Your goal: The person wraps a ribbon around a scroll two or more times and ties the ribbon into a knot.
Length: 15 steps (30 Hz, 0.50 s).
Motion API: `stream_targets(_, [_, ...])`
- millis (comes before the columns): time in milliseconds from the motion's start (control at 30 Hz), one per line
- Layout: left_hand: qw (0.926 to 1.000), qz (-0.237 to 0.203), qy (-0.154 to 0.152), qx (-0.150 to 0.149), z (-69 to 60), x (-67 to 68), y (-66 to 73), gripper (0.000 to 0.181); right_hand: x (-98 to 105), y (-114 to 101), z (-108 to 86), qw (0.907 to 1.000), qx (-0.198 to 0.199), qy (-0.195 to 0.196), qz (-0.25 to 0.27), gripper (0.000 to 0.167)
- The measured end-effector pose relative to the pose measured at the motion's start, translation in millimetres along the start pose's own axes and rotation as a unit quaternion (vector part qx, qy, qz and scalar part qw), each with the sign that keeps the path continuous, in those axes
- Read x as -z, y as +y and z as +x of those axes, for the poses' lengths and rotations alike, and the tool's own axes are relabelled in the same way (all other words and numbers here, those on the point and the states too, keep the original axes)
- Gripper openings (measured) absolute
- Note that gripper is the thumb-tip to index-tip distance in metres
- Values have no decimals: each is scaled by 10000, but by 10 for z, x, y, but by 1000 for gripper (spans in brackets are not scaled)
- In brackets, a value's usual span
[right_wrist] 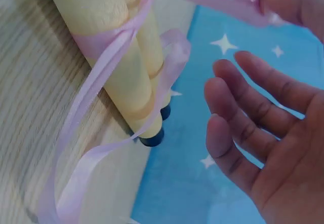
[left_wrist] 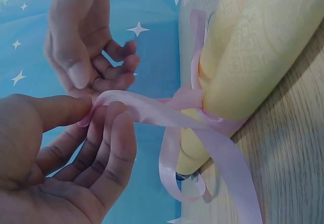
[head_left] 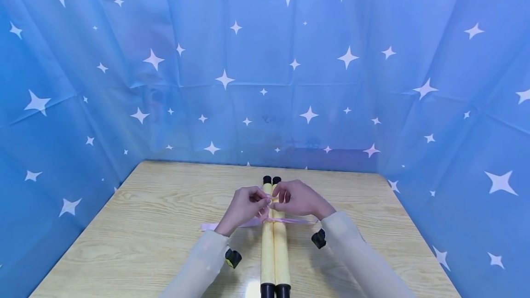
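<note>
Two long pale-yellow scroll-like rolls (head_left: 274, 252) with black ends lie side by side on the table, with a patterned surface visible in the left wrist view. A pink ribbon (left_wrist: 197, 100) passes around both, its loose lengths hanging to the sides. Above the rolls my left hand (head_left: 248, 203) pinches a length of the ribbon between thumb and fingers. Facing it, my right hand (head_left: 300, 199) has its fingers loosely bent and apart, with nothing held between them. In the left wrist view the right thumb is close to the pinched ribbon; whether they touch I cannot tell.
The wooden table (head_left: 174, 206) lies under the rolls. A blue curtain (head_left: 265, 68) with white stars stands behind the table and along both sides. A black device (head_left: 233, 258) sits at the left wrist and another black device (head_left: 319, 238) at the right.
</note>
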<state>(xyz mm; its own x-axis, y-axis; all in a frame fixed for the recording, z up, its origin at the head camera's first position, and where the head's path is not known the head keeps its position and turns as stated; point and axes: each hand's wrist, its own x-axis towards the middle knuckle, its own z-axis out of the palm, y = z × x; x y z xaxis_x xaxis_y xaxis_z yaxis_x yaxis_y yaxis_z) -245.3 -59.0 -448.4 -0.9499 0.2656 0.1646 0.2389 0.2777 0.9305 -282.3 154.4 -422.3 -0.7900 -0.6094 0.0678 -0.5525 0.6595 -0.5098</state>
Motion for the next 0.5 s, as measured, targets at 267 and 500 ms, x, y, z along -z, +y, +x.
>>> stream_targets(267, [9994, 260, -127, -170, 2, -33, 31, 7, -99, -113, -45, 9981, 341, -28, -504, 19])
stream_targets(500, [9988, 312, -185, -328, 0, -53, 39, 9, -129, -100, -59, 9971, 662, -41, -381, 20])
